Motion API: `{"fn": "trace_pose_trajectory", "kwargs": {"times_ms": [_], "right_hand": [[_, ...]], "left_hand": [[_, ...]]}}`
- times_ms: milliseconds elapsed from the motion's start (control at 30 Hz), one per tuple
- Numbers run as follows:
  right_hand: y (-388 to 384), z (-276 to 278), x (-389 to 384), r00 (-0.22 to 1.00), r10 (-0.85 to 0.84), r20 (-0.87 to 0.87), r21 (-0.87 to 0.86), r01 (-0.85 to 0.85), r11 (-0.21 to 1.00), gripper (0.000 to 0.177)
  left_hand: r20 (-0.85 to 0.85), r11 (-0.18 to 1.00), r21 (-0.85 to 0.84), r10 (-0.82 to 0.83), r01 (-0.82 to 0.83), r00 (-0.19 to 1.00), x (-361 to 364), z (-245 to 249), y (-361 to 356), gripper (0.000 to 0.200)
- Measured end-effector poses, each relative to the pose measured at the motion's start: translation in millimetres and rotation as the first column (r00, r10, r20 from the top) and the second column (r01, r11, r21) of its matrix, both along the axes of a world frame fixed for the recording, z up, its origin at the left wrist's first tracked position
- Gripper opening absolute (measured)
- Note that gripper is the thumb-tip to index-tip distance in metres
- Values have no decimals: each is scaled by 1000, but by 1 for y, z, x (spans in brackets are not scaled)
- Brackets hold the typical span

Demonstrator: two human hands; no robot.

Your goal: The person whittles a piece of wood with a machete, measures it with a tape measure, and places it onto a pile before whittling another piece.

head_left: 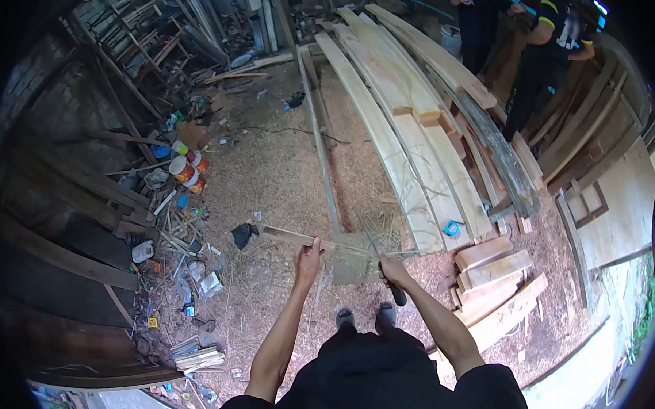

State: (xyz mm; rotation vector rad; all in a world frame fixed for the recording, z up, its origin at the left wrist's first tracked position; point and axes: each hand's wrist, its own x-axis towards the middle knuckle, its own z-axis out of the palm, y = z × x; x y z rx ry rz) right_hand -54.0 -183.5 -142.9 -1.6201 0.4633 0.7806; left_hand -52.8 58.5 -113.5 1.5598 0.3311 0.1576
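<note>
My left hand [309, 262] is closed around a thin wooden strip [284, 236], thumb on top. The strip runs roughly level in front of me, its left end sticking out past the hand. In my right hand [393, 271] is a long knife [398, 294], gripped by its dark handle. Its narrow blade points up and away, close to the strip's right part. Beneath the hands lies a flat greyish board [354, 271] on the ground, just ahead of my feet.
Long sawn planks [388, 145] stretch away at the right. A blue tape measure [452, 227] lies near their close ends. Short wood blocks [494, 270] are stacked at right. Paint cans [186, 170] and litter lie left. Another person [542, 60] stands at the back right. Sawdust covers the floor.
</note>
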Motion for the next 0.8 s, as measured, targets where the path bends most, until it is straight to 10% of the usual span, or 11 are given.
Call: {"fn": "trace_pose_trajectory", "kwargs": {"times_ms": [333, 367, 433, 633, 767, 800], "right_hand": [[-13, -17, -25, 758, 424, 496, -309, -302, 902, 62], [-10, -6, -23, 762, 423, 490, -303, -306, 903, 62], [-3, 26, -17, 900, 280, 335, -4, -296, 955, 58], [15, 68, -5, 942, 84, 324, 300, -186, 936, 53], [11, 2, -13, 882, 210, 421, 54, -255, 965, 53], [1, -16, -12, 962, 201, 185, 90, -220, 971, 54]], "left_hand": [[310, 951, 259, 85, -170, 947, 3, 56, -22, 28], [301, 950, 264, 84, -168, 950, 11, 69, -24, 28], [386, 891, -359, 414, -279, 824, 25, 94, -30, 37], [389, 941, -315, 250, -127, 887, 40, 109, -48, 49], [392, 969, -239, 158, -65, 906, 41, 113, -62, 51], [395, 969, -235, 164, -73, 904, 40, 113, -60, 51]]}}
